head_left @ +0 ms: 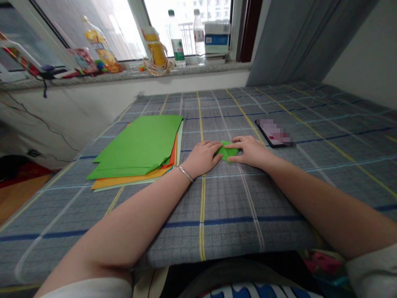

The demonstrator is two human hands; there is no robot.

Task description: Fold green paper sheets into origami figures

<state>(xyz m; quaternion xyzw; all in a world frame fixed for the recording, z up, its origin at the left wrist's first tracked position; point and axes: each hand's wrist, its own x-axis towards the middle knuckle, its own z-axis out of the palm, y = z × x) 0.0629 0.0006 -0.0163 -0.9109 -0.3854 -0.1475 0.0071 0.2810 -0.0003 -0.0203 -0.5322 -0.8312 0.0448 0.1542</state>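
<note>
A small piece of folded green paper lies on the checked cloth between my two hands. My left hand, with a silver bangle at the wrist, grips its left side with the thumb and fingers. From the right, my right hand has its thumb and index finger on the other side, pinching and pressing the paper. The fingers cover part of the paper's edges, so its full shape is hidden.
A stack of coloured paper, green on top, lies to the left. At the right is a phone. Beyond the grey checked cloth, bottles and boxes stand on the windowsill. A grey curtain hangs at the back right.
</note>
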